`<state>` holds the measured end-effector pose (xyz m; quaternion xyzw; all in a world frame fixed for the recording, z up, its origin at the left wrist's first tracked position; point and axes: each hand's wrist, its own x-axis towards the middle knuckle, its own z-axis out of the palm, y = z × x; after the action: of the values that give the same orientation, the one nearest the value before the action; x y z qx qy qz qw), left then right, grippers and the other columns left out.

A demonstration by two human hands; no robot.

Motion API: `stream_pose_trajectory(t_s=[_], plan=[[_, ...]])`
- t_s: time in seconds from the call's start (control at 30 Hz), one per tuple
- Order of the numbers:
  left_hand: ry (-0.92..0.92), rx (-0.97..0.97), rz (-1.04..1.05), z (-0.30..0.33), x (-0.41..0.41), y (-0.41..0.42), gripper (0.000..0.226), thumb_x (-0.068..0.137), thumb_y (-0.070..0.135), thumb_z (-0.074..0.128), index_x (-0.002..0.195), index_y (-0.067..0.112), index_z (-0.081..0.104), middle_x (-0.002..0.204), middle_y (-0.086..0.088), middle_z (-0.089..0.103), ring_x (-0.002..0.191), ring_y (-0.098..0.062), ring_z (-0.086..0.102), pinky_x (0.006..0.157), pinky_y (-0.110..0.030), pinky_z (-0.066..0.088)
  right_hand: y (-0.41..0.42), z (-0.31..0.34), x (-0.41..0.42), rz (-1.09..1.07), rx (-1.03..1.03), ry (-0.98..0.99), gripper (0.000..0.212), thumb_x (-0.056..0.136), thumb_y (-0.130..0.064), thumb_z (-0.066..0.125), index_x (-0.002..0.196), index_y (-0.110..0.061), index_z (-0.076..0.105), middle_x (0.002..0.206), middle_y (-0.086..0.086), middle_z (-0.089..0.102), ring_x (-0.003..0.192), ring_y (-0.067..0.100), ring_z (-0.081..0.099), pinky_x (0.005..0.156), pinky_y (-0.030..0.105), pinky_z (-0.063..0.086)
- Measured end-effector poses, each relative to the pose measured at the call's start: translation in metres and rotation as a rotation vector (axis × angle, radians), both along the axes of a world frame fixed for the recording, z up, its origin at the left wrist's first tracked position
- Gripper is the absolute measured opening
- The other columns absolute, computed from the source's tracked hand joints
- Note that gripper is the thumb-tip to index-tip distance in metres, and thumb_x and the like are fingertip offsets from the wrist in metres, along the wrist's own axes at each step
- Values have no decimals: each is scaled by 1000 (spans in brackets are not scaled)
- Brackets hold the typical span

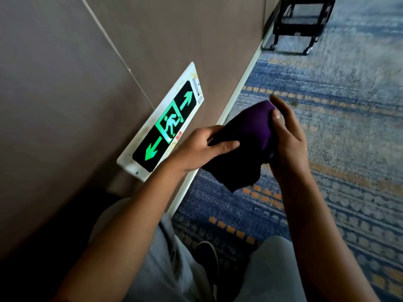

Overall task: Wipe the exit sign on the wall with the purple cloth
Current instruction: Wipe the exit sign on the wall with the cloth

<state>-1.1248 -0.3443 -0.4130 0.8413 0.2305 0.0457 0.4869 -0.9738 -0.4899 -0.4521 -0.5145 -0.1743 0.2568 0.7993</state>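
The exit sign [162, 125] is a white-framed black panel low on the brown wall, lit with a green running figure and two green arrows. The purple cloth [246, 136] hangs bunched in the air to the right of the sign, apart from it. My left hand [202, 149] grips the cloth's left side, with the thumb on top. My right hand [285, 129] holds the cloth's upper right end, fingers wrapped behind it. The left hand hides the sign's lower right edge.
A white baseboard [237, 92] runs along the foot of the wall [65, 83]. Blue and orange patterned carpet [338, 149] covers the floor. A black wheeled cart [301, 25] stands at the top right near the wall. My knees and a dark shoe [207, 258] are below.
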Motion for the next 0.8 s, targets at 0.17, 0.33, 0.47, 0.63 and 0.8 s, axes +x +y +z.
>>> stream_pose_trajectory(t_s=[0.17, 0.33, 0.47, 0.63, 0.8], plan=[[20, 145, 23, 4, 0, 2, 42, 87, 42, 78, 118, 15, 71, 108, 1, 77, 100, -12, 73, 91, -45, 58, 8, -32, 0, -23, -59, 91, 33, 101, -25, 63, 131, -37, 67, 78, -12, 71, 62, 1, 59, 56, 18, 50], [-113, 144, 2, 7, 13, 4, 80, 90, 34, 77, 157, 26, 35, 148, 39, 29, 129, 31, 29, 106, -1, 29, 5, -43, 2, -97, -317, 46, 42, 99, -25, 67, 140, -27, 59, 95, -5, 79, 83, 11, 74, 64, 31, 62], [-173, 135, -3, 10, 20, 1, 79, 92, 37, 75, 159, 28, 32, 140, 45, 39, 132, 22, 40, 105, -2, 31, -4, -31, 6, -401, -622, -428, 50, 96, -35, 65, 143, -22, 54, 125, 1, 69, 104, 20, 69, 87, 44, 58], [-269, 114, 48, 12, 29, -17, 73, 93, 26, 74, 156, 25, 37, 128, -5, 70, 117, -13, 68, 105, -30, 52, -12, -15, -13, 20, -332, -393, 56, 93, -58, 58, 141, -31, 57, 121, -7, 72, 96, 3, 69, 79, 24, 55], [-383, 27, 60, 10, 19, -26, 71, 98, 23, 67, 159, 21, 31, 155, 18, 43, 138, -11, 53, 115, -37, 44, -16, -9, -47, 108, -171, -207, 67, 91, -49, 68, 152, -33, 44, 139, -6, 62, 119, 4, 67, 90, 21, 56]])
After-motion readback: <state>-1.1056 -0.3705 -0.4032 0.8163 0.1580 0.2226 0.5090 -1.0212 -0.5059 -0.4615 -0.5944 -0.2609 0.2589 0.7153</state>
